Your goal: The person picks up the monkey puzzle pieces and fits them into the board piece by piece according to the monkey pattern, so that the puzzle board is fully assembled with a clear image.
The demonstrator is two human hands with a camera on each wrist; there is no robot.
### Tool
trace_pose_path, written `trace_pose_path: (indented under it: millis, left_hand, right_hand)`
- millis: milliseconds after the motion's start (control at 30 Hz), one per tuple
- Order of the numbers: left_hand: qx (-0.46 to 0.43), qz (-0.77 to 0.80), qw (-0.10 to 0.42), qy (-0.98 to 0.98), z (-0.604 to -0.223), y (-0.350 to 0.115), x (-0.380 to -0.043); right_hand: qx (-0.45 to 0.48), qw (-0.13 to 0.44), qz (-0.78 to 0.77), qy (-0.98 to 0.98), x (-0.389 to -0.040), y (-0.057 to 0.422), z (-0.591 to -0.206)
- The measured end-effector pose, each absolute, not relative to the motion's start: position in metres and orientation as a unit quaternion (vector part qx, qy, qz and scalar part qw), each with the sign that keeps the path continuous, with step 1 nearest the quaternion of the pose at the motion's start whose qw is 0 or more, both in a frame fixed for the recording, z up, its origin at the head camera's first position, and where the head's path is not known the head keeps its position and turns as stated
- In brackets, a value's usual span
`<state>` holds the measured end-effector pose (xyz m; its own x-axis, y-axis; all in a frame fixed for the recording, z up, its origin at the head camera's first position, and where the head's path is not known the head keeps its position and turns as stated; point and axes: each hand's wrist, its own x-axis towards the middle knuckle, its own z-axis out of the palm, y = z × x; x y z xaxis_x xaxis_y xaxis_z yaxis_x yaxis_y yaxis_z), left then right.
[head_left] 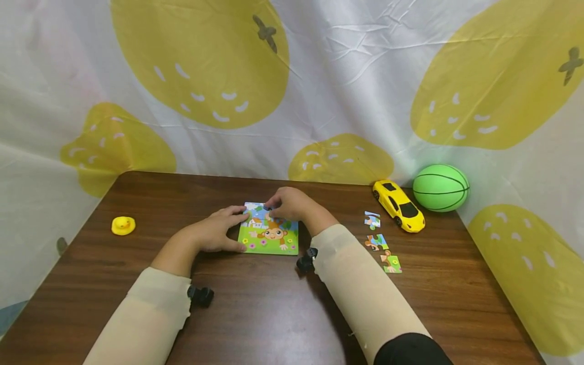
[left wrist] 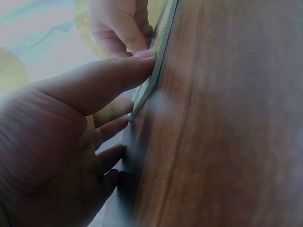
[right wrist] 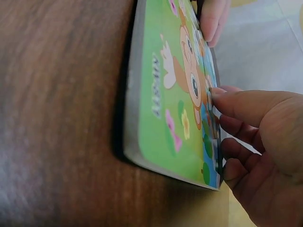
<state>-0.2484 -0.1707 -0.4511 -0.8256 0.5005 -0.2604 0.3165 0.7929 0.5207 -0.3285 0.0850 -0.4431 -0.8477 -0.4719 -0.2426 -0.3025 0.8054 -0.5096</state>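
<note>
A square jigsaw board [head_left: 269, 248] with a cartoon monkey on green grass and blue sky lies flat on the brown table. My left hand [head_left: 214, 230] rests at its left side, thumb by the near corner and fingers, fairly straight, by the far one. Over the board's far part, my right hand [head_left: 294, 205] pinches a small puzzle piece [right wrist: 213, 113] between thumb and fingers, low against the picture; the fingers hide much of that piece. To the right lie three loose pieces: a far one [head_left: 372, 219], a middle one [head_left: 376, 242] and a near one [head_left: 391, 262].
A yellow toy car [head_left: 398, 205] stands at the back right beside a green ball [head_left: 441, 188]. On the left sits a yellow rubber duck [head_left: 123, 225]. A white curtain [head_left: 347, 86] with yellow fruit prints hangs behind the table and along its sides.
</note>
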Motion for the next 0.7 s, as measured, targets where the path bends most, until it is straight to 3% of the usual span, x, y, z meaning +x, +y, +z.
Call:
trace_pose_path:
  millis: [267,700]
  left_hand:
    - [0.22,0.238,0.198,0.925,-0.453,-0.171,-0.248]
    - [0.221,0.233,0.194,0.927,-0.455,-0.17,-0.246]
  right_hand:
    - [-0.217,0.181,-0.25,0.926,-0.326,0.091,-0.441]
    - [-0.217,0.094,-0.322,0.917,-0.286,0.165,-0.406]
